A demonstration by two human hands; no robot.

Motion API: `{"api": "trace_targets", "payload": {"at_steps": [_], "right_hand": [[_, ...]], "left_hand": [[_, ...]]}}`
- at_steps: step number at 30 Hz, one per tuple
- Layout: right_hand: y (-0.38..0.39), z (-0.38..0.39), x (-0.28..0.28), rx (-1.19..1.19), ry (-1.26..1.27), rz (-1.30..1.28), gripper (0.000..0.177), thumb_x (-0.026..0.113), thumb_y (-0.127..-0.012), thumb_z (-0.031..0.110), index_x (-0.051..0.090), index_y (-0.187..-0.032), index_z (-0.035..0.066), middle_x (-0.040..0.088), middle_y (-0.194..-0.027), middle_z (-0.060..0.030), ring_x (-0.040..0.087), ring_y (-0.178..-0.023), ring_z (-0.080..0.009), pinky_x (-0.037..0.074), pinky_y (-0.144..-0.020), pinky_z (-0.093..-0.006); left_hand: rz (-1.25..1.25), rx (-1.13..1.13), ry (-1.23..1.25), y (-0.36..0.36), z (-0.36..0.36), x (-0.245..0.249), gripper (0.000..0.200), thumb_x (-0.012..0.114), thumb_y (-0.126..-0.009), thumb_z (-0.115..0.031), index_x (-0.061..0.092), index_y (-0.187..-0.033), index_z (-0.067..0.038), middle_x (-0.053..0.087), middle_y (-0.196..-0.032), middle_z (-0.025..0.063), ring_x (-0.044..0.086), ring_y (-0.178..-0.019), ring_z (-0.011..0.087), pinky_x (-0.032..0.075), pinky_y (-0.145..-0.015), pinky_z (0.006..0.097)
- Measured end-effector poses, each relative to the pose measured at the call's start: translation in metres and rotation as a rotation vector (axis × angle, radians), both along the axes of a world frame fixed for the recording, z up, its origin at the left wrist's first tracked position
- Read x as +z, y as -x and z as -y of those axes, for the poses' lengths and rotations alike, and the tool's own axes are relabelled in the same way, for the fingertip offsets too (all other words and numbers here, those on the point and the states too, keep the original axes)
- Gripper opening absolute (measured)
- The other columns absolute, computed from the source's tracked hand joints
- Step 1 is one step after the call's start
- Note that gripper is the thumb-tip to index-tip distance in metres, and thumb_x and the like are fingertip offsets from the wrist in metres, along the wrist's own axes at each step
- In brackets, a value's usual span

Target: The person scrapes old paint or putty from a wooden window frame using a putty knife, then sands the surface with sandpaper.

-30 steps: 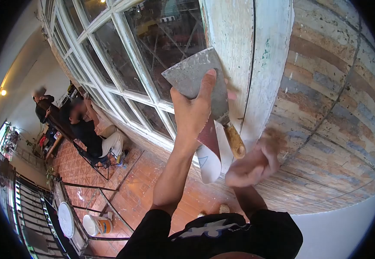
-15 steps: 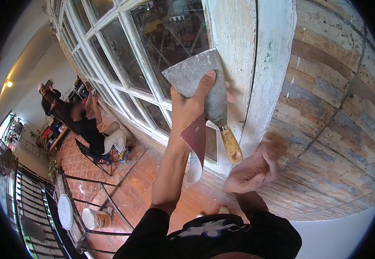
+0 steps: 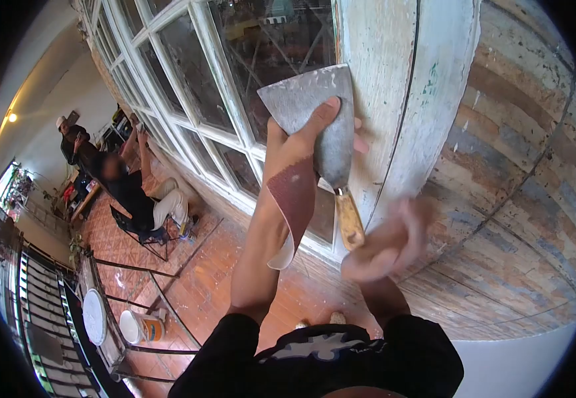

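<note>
My left hand (image 3: 304, 136) grips a wide scraper (image 3: 334, 142) by its grey metal blade, thumb lying across the face. The blade's broad edge points up and its yellowish wooden handle (image 3: 349, 219) hangs down to the right. A curled piece of reddish-brown sandpaper (image 3: 294, 199) with a pale back is also at this hand, hanging over the wrist. Just right of the handle's lower end is my right hand (image 3: 394, 242), blurred by motion, its fingers curved and apart, with nothing visible in it.
A white-framed window (image 3: 225, 86) and worn painted post (image 3: 381, 86) stand ahead, beside a patterned wall (image 3: 500, 159). At left are a seated person (image 3: 132, 192), a standing person (image 3: 74, 139), a white bucket (image 3: 140, 326), a round lid (image 3: 93, 317) and metal railings (image 3: 49, 318).
The scraper has tilted slightly, its handle swinging left. The sandpaper has shifted left and shows more of its reddish-brown face. My right hand has moved slightly, nearer the handle.
</note>
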State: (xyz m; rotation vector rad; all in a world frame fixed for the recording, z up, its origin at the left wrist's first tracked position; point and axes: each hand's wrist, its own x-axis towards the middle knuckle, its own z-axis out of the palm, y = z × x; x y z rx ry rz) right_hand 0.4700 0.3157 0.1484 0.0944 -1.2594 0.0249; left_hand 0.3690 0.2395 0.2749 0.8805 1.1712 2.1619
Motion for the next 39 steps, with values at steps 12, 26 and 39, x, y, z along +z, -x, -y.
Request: {"api": "trace_targets", "payload": {"at_steps": [12,26,39], "right_hand": [[0.003,0.035,-0.003,0.098,-0.020,-0.163,0.043,0.029,-0.101,0.040,0.053,-0.115,0.007,0.052,-0.082,-0.0092,0.046,-0.077,-0.0205,0.037,-0.073,-0.0393],[0.003,0.026,-0.019,0.133,-0.003,-0.157,0.044,0.036,-0.095,0.031,0.051,-0.113,-0.006,0.056,-0.098,-0.0231,0.054,-0.085,-0.0308,0.044,-0.080,-0.0417],[0.016,0.003,-0.038,-0.029,-0.006,-0.036,0.056,0.034,-0.097,0.043,0.049,-0.122,-0.004,0.056,-0.104,-0.0227,0.054,-0.096,-0.0352,0.043,-0.087,-0.0510]], "left_hand": [[-0.031,0.004,-0.044,-0.002,-0.002,-0.001,0.028,0.068,-0.091,-0.019,0.062,-0.105,0.004,0.071,-0.084,0.0155,0.070,-0.065,0.0231,0.054,-0.057,0.0316],[-0.008,0.021,-0.069,0.002,-0.009,-0.014,0.038,0.072,-0.088,-0.016,0.053,-0.113,0.005,0.069,-0.086,0.0223,0.070,-0.064,0.0313,0.054,-0.055,0.0375],[-0.010,0.027,-0.082,-0.003,-0.010,-0.009,0.026,0.068,-0.092,-0.020,0.064,-0.102,0.004,0.070,-0.082,0.0158,0.070,-0.065,0.0228,0.054,-0.058,0.0323]]}}
